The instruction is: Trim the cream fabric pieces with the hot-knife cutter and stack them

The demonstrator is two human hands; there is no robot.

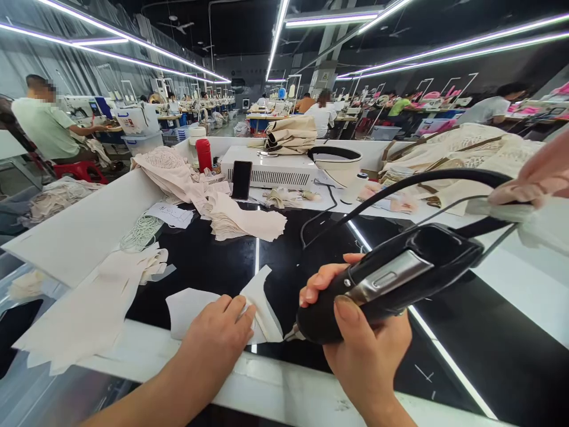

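My left hand point(224, 326) lies over a folded off-white fabric piece point(262, 290), its fingers pressing the fold against the black tabletop point(213, 267). A second pale piece point(189, 305) lies partly under that hand. In my right hand point(368, 338) is a black glue gun point(382, 284), tilted, with a silver lever along its body and a thick hose at the rear. Its pointed nozzle reaches the lower right corner of the folded piece. My right fingers wrap round the body near the nozzle; the thumb is on top.
Cut fabric stacks point(246, 216) and a larger fabric pile point(89, 308) lie leftward. A phone point(242, 180) leans on a vented white box point(267, 169), near a red bottle point(203, 155). At right, another hand point(546, 169) is by the hose point(427, 178). People sit at sewing machines beyond.
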